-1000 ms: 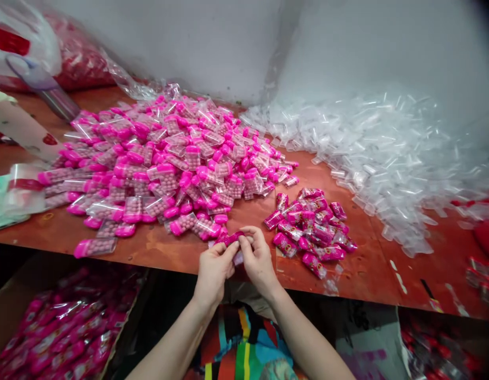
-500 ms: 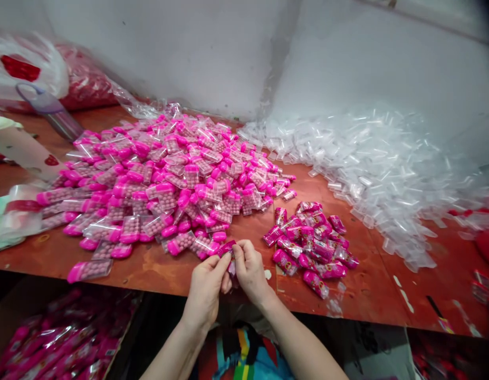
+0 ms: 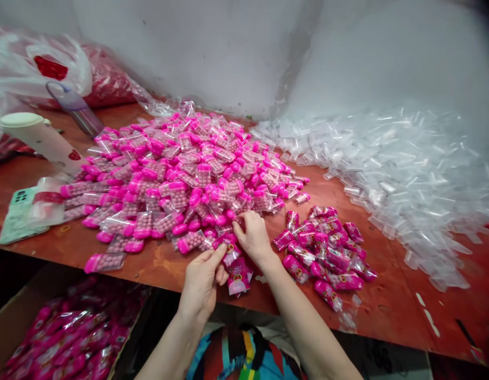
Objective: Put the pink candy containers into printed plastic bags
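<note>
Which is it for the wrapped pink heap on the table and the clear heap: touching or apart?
Apart. The head view shows a strip of red table running between the wrapped heap and the clear heap.

The left hand (image 3: 200, 277) and right hand (image 3: 254, 237) are bare, and so are the slim forearms (image 3: 165, 343) as far as I can see them. Between them shows a loud patterned garment (image 3: 228, 351), blocks and stripes of bright blue, black, rust red, yellow and green, some edges ragged like brushstrokes.
</note>
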The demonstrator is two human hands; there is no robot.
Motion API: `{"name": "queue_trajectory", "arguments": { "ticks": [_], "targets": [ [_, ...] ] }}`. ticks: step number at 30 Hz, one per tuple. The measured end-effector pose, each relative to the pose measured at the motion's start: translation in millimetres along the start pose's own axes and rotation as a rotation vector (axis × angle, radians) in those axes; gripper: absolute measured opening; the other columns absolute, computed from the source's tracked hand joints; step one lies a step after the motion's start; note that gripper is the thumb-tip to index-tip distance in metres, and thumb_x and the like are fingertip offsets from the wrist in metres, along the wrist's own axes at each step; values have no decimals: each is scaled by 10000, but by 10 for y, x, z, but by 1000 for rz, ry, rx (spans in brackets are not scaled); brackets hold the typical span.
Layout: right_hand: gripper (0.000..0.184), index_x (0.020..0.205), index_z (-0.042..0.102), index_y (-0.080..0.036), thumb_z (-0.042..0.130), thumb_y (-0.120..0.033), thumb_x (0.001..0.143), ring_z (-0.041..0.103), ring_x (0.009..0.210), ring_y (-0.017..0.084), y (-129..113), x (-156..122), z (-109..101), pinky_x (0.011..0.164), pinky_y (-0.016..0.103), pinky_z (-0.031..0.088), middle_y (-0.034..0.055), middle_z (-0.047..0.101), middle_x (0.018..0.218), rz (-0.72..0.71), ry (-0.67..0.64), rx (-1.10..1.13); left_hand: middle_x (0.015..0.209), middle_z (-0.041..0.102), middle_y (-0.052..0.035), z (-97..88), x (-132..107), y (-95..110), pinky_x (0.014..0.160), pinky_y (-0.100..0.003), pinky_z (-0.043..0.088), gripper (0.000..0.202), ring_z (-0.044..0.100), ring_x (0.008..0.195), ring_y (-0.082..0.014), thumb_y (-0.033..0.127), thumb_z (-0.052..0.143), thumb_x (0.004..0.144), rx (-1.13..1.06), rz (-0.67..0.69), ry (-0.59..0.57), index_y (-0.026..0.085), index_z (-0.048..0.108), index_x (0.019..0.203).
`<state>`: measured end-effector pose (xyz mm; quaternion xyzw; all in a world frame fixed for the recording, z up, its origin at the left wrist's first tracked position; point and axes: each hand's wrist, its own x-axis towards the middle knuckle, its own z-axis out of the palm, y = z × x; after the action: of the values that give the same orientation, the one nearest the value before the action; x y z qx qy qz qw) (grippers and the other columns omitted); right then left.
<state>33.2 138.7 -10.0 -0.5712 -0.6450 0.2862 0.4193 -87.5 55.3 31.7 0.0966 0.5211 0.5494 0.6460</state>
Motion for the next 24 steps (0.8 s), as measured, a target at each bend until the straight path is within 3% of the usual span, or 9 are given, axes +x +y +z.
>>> {"name": "queue_trajectory", "arguments": {
  "ticks": [6, 8, 11, 13, 16, 19, 24],
  "targets": [
    [179, 884, 470, -226, 498, -402, 888, 606, 635, 184, 52, -347, -379, 592, 312, 483, 18, 631, 750, 222, 57, 269, 465, 406, 100, -3, 75, 99, 327, -168, 221, 360, 288, 337, -4, 239, 870, 563, -124, -50, -8, 137, 526, 595],
    [179, 843, 413, -240, 498, -392, 886, 573, 562, 158, 1, -516, -480, 509, 258, 435, -26, 579, 662, 374, -14, 570, 495, 429, 97, 31, 85, 77, 329, -165, 222, 356, 288, 346, 4, 207, 872, 551, -163, -82, -20, 132, 530, 609],
    [220, 810, 410, -235, 613, -320, 806, 517, 566, 123, -91, -769, -564, 506, 218, 375, -47, 522, 663, 583, -170, 1068, 502, 419, 100, 113, 63, 14, 337, -162, 229, 356, 281, 353, 9, 189, 865, 561, -193, -124, -62, 134, 517, 609],
    [205, 816, 432, -230, 622, -300, 789, 499, 603, 120, -141, -904, -589, 523, 221, 368, -27, 532, 728, 621, -225, 1203, 484, 392, 107, 165, 33, -31, 338, -162, 229, 360, 275, 350, 8, 194, 857, 578, -196, -135, -88, 139, 502, 602],
    [167, 853, 445, -234, 581, -319, 807, 497, 646, 140, -194, -1028, -619, 533, 246, 377, 14, 567, 830, 654, -268, 1196, 468, 378, 110, 207, -5, -93, 340, -163, 232, 355, 286, 350, 3, 222, 843, 612, -180, -141, -114, 144, 496, 610],
    [179, 927, 454, -241, 564, -335, 822, 513, 667, 160, -231, -1080, -662, 537, 259, 392, 17, 555, 808, 665, -288, 1096, 476, 387, 110, 217, -22, -141, 340, -161, 228, 341, 289, 349, 3, 241, 833, 634, -171, -132, -123, 144, 507, 637],
    [178, 1010, 482, -248, 546, -323, 861, 556, 720, 163, -257, -1122, -691, 608, 284, 464, 22, 573, 865, 475, -101, 819, 472, 388, 112, 264, -42, -185, 337, -164, 211, 316, 276, 341, 4, 245, 826, 645, -159, -120, -94, 136, 530, 664]
  ]
}}
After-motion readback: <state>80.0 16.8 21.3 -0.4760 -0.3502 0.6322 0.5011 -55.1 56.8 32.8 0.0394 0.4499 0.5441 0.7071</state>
